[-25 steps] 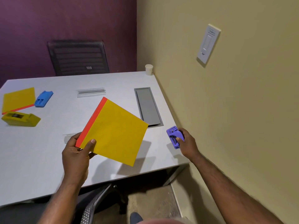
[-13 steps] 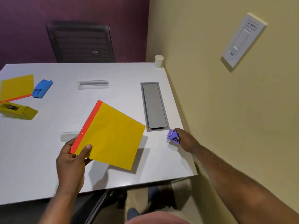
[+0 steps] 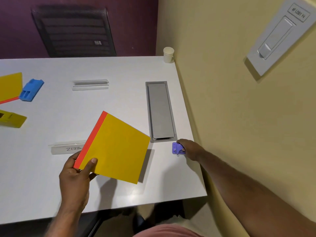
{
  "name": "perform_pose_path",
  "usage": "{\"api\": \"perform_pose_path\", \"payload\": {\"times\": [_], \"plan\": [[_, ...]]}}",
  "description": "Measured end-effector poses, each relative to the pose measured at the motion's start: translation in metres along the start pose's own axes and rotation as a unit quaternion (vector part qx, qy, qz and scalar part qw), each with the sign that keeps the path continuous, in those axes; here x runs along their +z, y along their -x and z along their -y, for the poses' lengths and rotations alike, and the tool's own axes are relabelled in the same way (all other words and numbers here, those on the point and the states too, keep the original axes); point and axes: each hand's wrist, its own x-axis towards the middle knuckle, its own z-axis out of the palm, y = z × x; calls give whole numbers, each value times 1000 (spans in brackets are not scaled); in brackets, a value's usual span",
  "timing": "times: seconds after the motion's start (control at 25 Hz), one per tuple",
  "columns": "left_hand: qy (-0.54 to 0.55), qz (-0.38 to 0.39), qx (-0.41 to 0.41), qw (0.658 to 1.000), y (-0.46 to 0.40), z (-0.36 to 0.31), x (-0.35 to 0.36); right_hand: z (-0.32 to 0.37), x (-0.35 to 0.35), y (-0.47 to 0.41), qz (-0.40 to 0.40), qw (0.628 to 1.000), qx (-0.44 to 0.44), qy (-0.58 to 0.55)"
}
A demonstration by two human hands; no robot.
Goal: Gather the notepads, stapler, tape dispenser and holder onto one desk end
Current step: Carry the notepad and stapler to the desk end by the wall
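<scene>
Two hands work over a pale grey tabletop (image 3: 51,177). Left hand (image 3: 75,177) pinches a yellow notepad (image 3: 118,149) by the corner at its red spine, thumb on top, fingers under; the pad is tilted and raised off the surface, casting a shadow below its far edge. Right hand (image 3: 189,149), well apart to the right near the wall-side edge, is curled around a small purple stapler (image 3: 177,148) that rests on or just above the tabletop; contact with the surface cannot be told.

Just beyond the left hand, partly hidden behind the notepad: a clear holder (image 3: 66,147) lettered "ZEBRA". Further beyond, a second clear holder (image 3: 90,85). Far to the left of the left hand: a yellow tape dispenser (image 3: 12,119), a blue stapler (image 3: 30,89) and a second yellow notepad (image 3: 10,88), the blue stapler touching that pad's edge.

Just beyond the right hand: a grey cable hatch (image 3: 160,110) set into the tabletop. Paper cup (image 3: 168,54) at the far corner by the wall.
</scene>
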Motion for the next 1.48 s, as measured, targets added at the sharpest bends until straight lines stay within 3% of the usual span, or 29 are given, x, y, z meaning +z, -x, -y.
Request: {"api": "perform_pose_path", "payload": {"times": [0.32, 0.72, 1.48], "plan": [[-12, 0, -9, 1000, 1, 6, 11, -6, -7, -13, 29, 998, 4, -50], [-5, -5, -10, 1000, 5, 3, 14, -19, -1, -24, 17, 999, -12, 25], [-1, 10, -19, 1000, -1, 7, 17, -26, -1, -30, -8, 999, -37, 16]]}}
